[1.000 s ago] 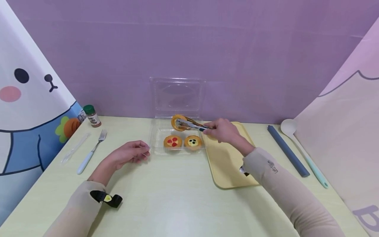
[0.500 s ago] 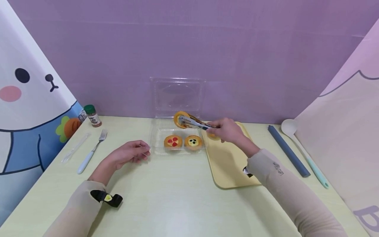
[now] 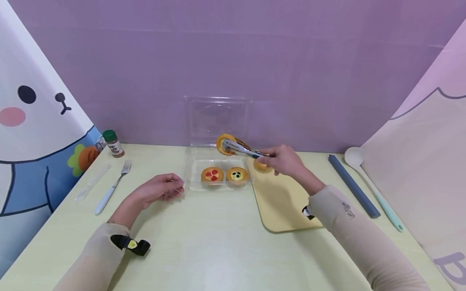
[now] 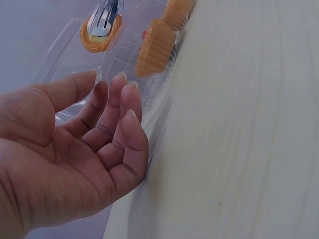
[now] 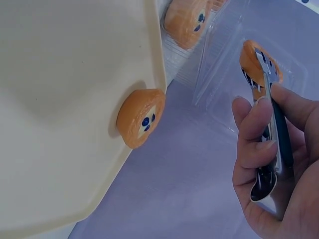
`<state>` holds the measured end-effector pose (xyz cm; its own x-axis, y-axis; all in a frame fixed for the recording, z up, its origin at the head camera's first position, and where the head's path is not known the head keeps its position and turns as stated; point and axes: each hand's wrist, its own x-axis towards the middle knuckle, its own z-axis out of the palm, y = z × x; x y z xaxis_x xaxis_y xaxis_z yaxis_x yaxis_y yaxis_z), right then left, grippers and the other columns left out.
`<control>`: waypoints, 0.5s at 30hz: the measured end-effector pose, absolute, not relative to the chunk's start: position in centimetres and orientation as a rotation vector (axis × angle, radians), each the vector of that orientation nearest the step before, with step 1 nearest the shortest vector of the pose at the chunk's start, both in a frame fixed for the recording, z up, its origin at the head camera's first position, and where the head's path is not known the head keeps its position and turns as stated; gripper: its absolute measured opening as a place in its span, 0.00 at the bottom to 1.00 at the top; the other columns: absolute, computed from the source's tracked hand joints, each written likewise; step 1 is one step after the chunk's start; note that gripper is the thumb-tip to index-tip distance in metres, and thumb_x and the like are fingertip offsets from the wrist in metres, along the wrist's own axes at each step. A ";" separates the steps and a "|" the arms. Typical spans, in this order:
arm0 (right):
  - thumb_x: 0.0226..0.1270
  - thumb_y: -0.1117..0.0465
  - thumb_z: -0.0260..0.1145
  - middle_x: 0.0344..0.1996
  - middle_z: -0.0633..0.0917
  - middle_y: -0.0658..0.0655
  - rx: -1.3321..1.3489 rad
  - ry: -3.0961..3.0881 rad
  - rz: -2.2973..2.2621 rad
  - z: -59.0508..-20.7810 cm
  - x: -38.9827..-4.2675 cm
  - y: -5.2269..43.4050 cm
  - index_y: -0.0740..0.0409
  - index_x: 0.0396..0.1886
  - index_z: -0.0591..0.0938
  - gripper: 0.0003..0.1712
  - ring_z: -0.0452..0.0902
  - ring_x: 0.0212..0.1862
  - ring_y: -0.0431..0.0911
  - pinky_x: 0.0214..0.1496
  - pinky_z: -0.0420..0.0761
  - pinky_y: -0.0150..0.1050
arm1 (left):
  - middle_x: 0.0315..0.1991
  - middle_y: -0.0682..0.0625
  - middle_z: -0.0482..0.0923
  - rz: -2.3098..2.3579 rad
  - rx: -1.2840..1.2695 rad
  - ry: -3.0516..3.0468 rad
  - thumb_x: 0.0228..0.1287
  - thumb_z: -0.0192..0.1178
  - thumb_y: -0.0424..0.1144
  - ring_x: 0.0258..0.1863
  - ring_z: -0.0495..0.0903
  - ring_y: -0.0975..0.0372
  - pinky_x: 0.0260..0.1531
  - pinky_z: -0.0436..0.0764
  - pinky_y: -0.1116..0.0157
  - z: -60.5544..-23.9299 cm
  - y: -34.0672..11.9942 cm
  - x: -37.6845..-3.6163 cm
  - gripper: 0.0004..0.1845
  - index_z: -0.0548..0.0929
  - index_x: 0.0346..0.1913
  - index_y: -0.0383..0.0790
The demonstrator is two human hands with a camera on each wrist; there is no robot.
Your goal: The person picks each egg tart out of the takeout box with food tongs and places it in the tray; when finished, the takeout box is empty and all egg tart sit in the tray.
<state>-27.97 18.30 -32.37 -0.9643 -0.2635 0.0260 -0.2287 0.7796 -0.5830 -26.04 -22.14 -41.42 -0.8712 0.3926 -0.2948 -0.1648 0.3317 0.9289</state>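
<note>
On the desk (image 3: 218,242) the yellow tray (image 3: 280,202) lies just right of the clear box (image 3: 193,169). The right hand (image 3: 282,159), over the tray's far corner, is curled round tongs (image 3: 242,150) whose long axis points left, pinching a tart (image 3: 225,144) held above the box's back row. The left hand (image 3: 160,190), loosely open and holding nothing, rests by the box's left edge.

— How is the light?
— Bright, even and soft from overhead; a pale sheen sits on the tabletop (image 3: 214,258) near the camera, and shadows stay faint.
— Sharpness?
— The head view bends at its edges; the left hand (image 4: 75,159) looms large and slightly soft.
</note>
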 end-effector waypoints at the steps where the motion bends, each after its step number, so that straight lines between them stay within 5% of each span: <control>1: 0.68 0.47 0.68 0.20 0.82 0.49 -0.404 2.910 -0.951 -32.3 -27.9 18.4 0.46 0.61 0.83 0.23 0.81 0.20 0.52 0.23 0.77 0.40 | 0.41 0.50 0.81 1.567 0.199 2.129 0.76 0.55 0.47 0.38 0.81 0.62 0.37 0.79 0.65 -41.4 -22.1 -26.0 0.20 0.73 0.54 0.31; 15: 0.69 0.50 0.69 0.30 0.88 0.57 -0.398 2.903 -1.000 -32.0 -27.2 20.1 0.50 0.61 0.84 0.23 0.79 0.18 0.52 0.21 0.76 0.39 | 0.42 0.49 0.81 1.558 0.192 2.135 0.77 0.54 0.47 0.39 0.81 0.62 0.37 0.80 0.65 -41.3 -22.1 -25.9 0.20 0.73 0.55 0.30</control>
<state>-27.19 20.09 -32.00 -0.9659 -0.2556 0.0403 -0.2262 0.7585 -0.6112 -25.93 -22.14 -41.32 -0.8717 0.3873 -0.3004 -0.1679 0.3398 0.9254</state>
